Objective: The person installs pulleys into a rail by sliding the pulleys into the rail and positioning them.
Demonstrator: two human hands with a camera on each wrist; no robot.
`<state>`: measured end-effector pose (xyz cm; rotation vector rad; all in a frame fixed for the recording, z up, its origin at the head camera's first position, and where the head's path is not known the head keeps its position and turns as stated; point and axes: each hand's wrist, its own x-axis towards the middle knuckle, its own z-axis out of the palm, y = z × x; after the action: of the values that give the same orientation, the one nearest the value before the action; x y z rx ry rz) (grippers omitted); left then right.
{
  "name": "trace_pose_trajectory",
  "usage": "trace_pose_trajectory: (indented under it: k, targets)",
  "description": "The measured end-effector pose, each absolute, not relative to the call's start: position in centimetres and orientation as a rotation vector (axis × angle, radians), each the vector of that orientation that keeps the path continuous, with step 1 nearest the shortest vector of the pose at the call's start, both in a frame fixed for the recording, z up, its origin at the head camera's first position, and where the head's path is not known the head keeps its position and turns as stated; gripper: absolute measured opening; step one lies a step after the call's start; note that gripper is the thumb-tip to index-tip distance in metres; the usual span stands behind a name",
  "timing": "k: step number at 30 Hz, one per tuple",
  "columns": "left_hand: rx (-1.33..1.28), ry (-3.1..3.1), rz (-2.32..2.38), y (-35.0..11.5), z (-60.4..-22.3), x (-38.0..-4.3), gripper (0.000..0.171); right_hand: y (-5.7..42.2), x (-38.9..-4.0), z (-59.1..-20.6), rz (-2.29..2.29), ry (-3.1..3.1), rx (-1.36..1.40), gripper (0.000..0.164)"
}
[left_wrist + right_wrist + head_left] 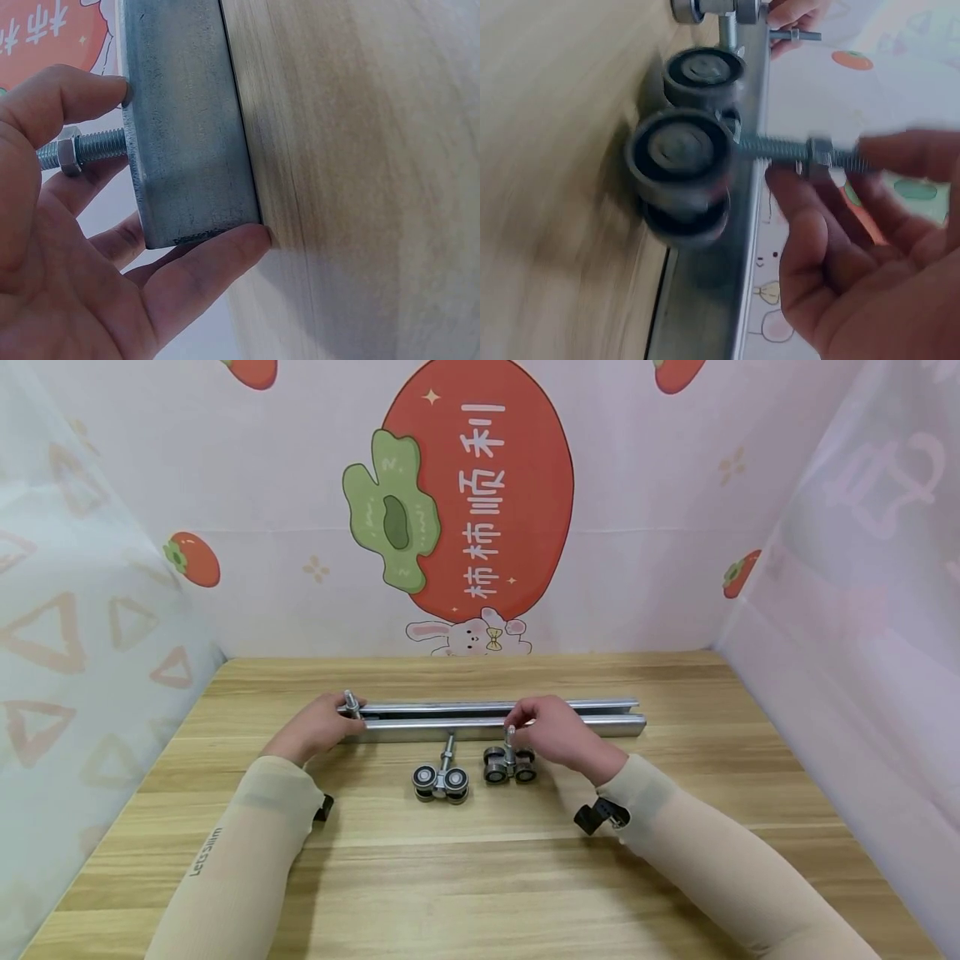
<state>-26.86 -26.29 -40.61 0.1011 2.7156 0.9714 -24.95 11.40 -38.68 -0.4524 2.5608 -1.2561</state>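
A silver U-shaped metal track [420,732] lies across the table, its slot facing up. My left hand [318,727] holds its left end, with fingertips on the edge and end face in the left wrist view. Beside those fingers a threaded bolt with a nut [101,146] sticks up out of the slot; whatever it is fixed to is hidden inside the track. In front of the track, my right hand [555,731] pinches the upright bolt of a four-wheeled roller trolley [510,768]. Its wheels [679,146] are close over the table.
Another roller trolley [440,781] lies left of the held one, its bolt leaning toward the track. The wooden table [450,877] is bordered by a printed cloth backdrop [285,610] behind and at both sides. Small black devices [597,816] sit at both wrists.
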Motion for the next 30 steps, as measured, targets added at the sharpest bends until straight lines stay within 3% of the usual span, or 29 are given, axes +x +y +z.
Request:
trace_pose_trajectory:
  k: [14,30]
  targets:
    - [0.115,2.738,0.954,-26.5,-40.8,-27.0,0.057,11.6,-24.3,-39.7,-1.003,2.7,-0.638,0.005]
    - [0.122,2.715,0.961,-26.5,-40.6,-26.8,0.048,13.1,-23.9,-39.3,-0.907,2.774,-0.604,0.006]
